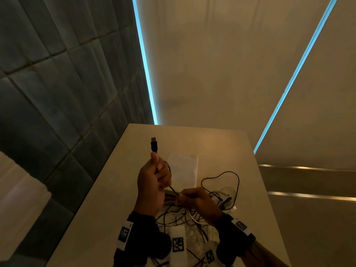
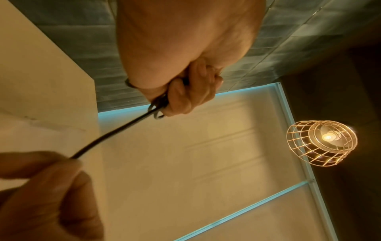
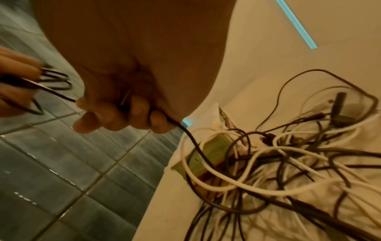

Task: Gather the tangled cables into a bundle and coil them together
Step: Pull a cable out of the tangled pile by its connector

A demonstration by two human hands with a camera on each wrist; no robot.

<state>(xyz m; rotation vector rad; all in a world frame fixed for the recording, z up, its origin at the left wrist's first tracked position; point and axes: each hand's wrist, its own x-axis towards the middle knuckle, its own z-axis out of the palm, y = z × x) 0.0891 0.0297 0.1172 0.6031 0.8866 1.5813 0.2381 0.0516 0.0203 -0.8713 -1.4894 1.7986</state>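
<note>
My left hand [image 1: 154, 182] is raised above the table and grips a black cable [image 2: 115, 132] in small folded loops, its USB plug [image 1: 153, 144] sticking up past the thumb. The same black cable runs taut down to my right hand [image 1: 194, 199], whose fingers [image 3: 123, 114] are curled round it. From the right hand the cable drops into a tangled pile of black and white cables [image 3: 278, 154] lying on the table [image 1: 221, 147] near its front edge.
A white sheet of paper [image 1: 185, 166] lies on the table behind the hands. A green and white box [image 3: 208, 154] sits under the tangle at the table's left edge. A tiled wall [image 1: 57, 83] stands to the left. A wire-cage lamp [image 2: 321, 143] hangs overhead.
</note>
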